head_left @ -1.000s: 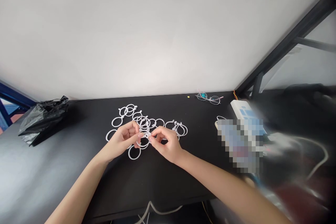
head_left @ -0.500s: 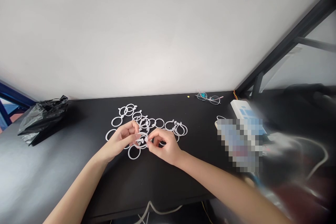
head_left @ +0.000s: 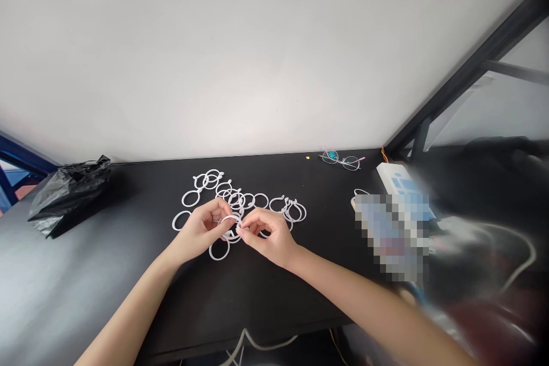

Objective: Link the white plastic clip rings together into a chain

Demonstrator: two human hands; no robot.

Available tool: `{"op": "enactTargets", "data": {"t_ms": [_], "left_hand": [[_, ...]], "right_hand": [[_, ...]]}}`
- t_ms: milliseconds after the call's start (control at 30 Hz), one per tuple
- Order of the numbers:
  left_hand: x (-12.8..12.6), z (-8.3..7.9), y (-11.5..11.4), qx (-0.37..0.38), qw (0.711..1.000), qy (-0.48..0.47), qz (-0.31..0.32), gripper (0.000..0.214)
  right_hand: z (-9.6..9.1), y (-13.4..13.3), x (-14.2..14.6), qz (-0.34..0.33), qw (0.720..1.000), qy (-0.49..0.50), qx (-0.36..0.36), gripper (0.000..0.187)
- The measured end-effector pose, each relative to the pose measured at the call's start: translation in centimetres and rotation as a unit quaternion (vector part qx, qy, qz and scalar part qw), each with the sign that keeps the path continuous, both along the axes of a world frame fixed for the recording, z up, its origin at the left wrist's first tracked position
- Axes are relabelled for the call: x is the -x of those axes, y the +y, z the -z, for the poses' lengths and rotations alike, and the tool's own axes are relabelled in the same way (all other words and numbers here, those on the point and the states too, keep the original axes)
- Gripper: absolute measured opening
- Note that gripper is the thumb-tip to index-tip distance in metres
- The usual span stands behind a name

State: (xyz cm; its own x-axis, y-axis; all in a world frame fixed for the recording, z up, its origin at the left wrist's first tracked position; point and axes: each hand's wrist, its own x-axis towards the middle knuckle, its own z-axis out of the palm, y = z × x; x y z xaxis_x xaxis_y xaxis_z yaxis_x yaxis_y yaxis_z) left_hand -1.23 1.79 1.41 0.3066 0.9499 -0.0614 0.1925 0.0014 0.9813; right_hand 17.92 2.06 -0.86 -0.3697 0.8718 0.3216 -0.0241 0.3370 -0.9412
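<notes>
Between my hands is a white plastic ring [head_left: 232, 218] with knobbed ends, like a curtain ring. The fingers and thumb of my left hand [head_left: 205, 226] pinch its left side. My right hand [head_left: 269, 235] has its thumb and forefinger closed on the ring's right side, near its small end piece. Several more white rings [head_left: 191, 198] lie loose and overlapping on the black table [head_left: 266, 297], around and behind my hands. One ring [head_left: 219, 249] lies just in front of the held one. My fingers partly cover the rings beneath them.
A crumpled black plastic bag [head_left: 71, 194] lies at the left. Eyeglasses [head_left: 342, 160] rest near the wall at the back. To the right are a white and blue box [head_left: 403, 186] and a blurred-out object [head_left: 390, 234]. A pale cable [head_left: 266, 347] hangs at the front edge.
My left hand has shifted slightly right, bringing its thumb closer to my right fingertips. The held ring has turned a little between them. The loose rings have stayed put.
</notes>
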Motion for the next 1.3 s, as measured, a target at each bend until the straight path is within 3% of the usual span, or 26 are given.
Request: {"op": "enactTargets", "data": {"t_ms": [233,500,800,1300], "left_hand": [[0.08,0.08,-0.01,-0.038,0.999,0.02,-0.027,0.022],[0.17,0.34,0.04,-0.039,0.999,0.005,-0.009,0.016],[0.04,0.21,-0.1,-0.016,1.0,-0.001,0.019,0.016],[0.29,0.07,-0.15,-0.018,0.998,0.014,0.066,0.012]], "right_hand": [[0.32,0.22,0.13,0.034,0.999,0.015,-0.008,0.008],[0.46,0.29,0.1,0.068,0.997,0.021,-0.023,0.004],[0.41,0.21,0.14,0.052,0.997,0.038,-0.034,0.013],[0.1,0.23,0.01,0.026,0.999,0.022,-0.026,0.006]]}}
